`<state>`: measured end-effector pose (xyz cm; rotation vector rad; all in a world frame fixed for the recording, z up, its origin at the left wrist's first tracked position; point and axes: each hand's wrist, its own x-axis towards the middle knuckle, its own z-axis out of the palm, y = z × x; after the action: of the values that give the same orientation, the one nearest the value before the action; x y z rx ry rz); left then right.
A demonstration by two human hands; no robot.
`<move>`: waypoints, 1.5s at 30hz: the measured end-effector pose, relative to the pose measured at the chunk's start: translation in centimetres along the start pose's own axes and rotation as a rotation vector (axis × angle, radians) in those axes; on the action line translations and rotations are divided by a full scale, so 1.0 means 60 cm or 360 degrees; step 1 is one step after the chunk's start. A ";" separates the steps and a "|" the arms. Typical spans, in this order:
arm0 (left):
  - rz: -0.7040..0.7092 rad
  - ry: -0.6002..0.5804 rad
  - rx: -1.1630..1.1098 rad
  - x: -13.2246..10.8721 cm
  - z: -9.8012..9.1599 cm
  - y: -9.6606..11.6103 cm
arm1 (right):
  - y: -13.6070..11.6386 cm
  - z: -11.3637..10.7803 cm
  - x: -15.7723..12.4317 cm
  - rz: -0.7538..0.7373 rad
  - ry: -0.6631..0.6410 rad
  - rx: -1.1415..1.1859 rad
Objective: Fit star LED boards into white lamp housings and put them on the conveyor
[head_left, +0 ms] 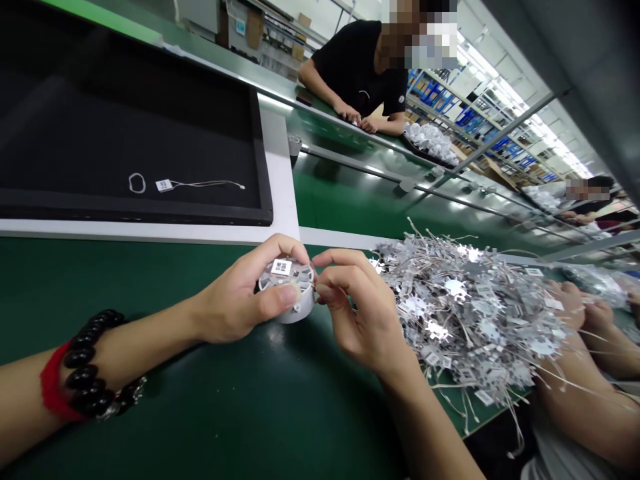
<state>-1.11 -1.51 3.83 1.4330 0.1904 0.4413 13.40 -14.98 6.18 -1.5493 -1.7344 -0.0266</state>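
My left hand [255, 293] grips a round white plastic housing [295, 312], its thumb across the top and its fingers round the far side. Inside the housing lies silvery metal with a small white module bearing a printed code [281, 267]. At the housing's right edge, my right hand [357, 300] has its thumb and forefinger pinched together. Whatever is between those fingertips is too small or hidden to make out. Close by on the right is a large heap of silvery star-shaped metal pieces [465, 307] with thin pale wires and white labelled modules.
A black tray [210, 133] at the left holds a pale ring [137, 183] and a wired white module [164, 185]. Metal rails cross the green bench [345, 200]. A co-worker [350, 73] works opposite; another person's arms [575, 347] are at right, beside the heap.
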 end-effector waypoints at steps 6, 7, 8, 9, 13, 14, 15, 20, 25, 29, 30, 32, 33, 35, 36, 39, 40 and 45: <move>-0.0024 -0.0034 -0.0139 -0.001 -0.003 -0.004 | 0.007 0.002 -0.009 -0.0154 0.0010 -0.0230; -0.0041 -0.0043 -0.0149 -0.001 -0.004 -0.004 | 0.008 0.003 -0.010 -0.0169 0.0014 -0.0232; -0.0064 -0.0050 -0.0162 -0.001 -0.005 -0.004 | 0.009 0.004 -0.011 -0.0173 0.0030 -0.0234; -0.0092 -0.0056 -0.0175 -0.001 -0.006 -0.004 | 0.009 0.004 -0.011 -0.0169 0.0055 -0.0234; -0.0183 -0.0042 -0.0222 0.001 -0.008 -0.002 | 0.005 0.007 -0.007 -0.0080 0.0160 -0.0133; -0.0193 -0.0039 -0.0236 0.002 -0.009 -0.002 | 0.003 0.007 -0.006 -0.0049 0.0170 -0.0081; -0.0200 -0.0043 -0.0250 0.002 -0.009 -0.002 | 0.000 0.008 -0.005 -0.0011 0.0176 -0.0031; -0.0221 -0.0080 -0.0284 0.004 -0.009 -0.004 | -0.012 0.009 -0.003 0.0197 0.0201 0.0095; -0.0194 -0.0104 -0.0253 0.005 -0.010 -0.005 | -0.017 0.009 -0.003 0.0209 0.0251 0.0096; -0.0174 -0.0122 -0.0260 0.006 -0.009 -0.005 | -0.016 0.009 -0.004 0.0190 0.0262 0.0095; -0.0170 -0.0120 -0.0256 0.006 -0.009 -0.005 | -0.015 0.009 -0.004 0.0190 0.0265 0.0084; -0.0152 -0.0110 -0.0236 0.006 -0.008 -0.005 | -0.013 0.010 -0.003 0.0182 0.0269 0.0045; -0.0143 -0.0106 -0.0222 0.006 -0.008 -0.005 | -0.012 0.010 -0.003 0.0175 0.0266 0.0022; -0.0143 -0.0101 -0.0189 0.006 -0.007 -0.003 | -0.011 0.010 -0.003 0.0156 0.0254 -0.0018; -0.0152 -0.0102 -0.0173 0.005 -0.007 -0.003 | -0.010 0.011 -0.002 0.0146 0.0245 -0.0030; -0.0173 -0.0117 -0.0136 0.005 -0.008 -0.001 | -0.008 0.010 -0.002 0.0108 0.0209 -0.0045; -0.0179 -0.0124 -0.0130 0.005 -0.008 -0.001 | -0.007 0.009 -0.002 0.0092 0.0200 -0.0051; -0.0237 -0.0183 -0.0131 0.007 -0.012 -0.002 | -0.001 0.008 -0.003 -0.0067 0.0227 -0.0144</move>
<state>-1.01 -0.69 3.65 1.3487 0.1827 0.2415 13.10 -14.90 5.76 -1.5365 -1.6722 -0.2341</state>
